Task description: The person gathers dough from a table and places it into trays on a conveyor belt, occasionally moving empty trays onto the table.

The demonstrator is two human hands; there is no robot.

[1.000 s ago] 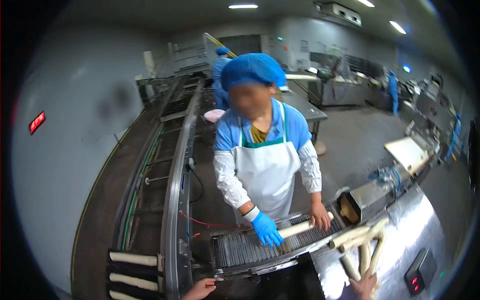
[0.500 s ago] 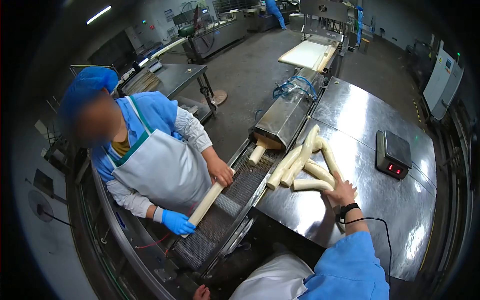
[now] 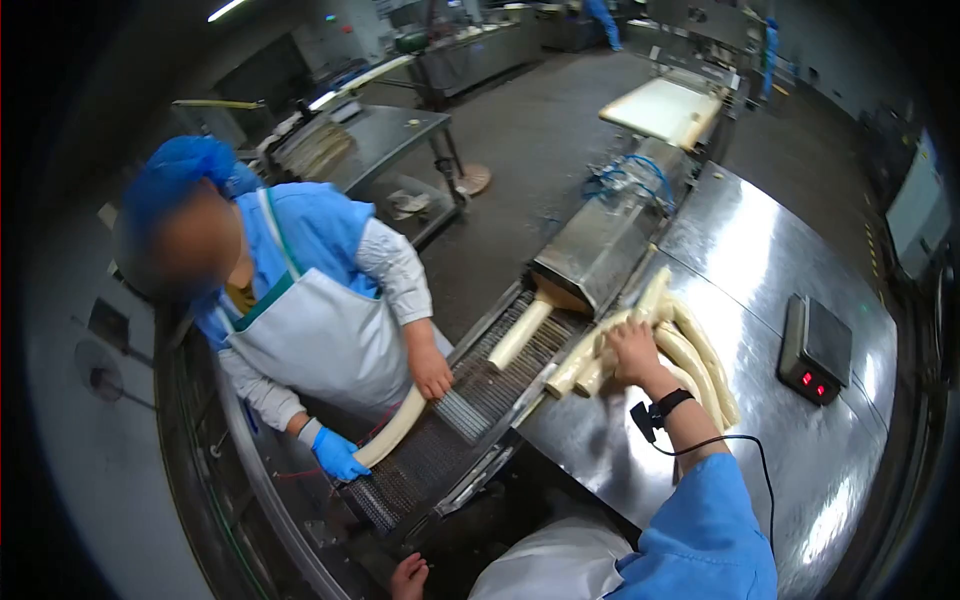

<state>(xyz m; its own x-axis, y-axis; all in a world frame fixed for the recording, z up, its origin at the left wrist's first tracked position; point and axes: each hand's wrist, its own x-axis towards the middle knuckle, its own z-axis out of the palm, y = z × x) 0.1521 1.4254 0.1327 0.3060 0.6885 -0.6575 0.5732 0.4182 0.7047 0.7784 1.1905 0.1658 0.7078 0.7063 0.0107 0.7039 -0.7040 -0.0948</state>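
Note:
My right hand, with a black band on its wrist, is closed around a pale dough roll in a pile on the steel table. Two roll ends show left of the fingers. Several curved dough rolls lie to the right of the hand. At the bottom edge is my left hand, partly cut off, its visible fingers slightly apart and nothing seen in them. It is below the mesh conveyor, touching no dough.
Across the conveyor a co-worker holds a bent dough roll in both hands, one blue-gloved. Another roll sticks out of the metal housing. A scale with red digits stands at the right. A black cable trails from my wrist.
My right hand has moved left and away from me, onto the left rolls. The right-hand rolls now lie closer together. The roll at the housing sticks out farther; the co-worker's roll is more bent.

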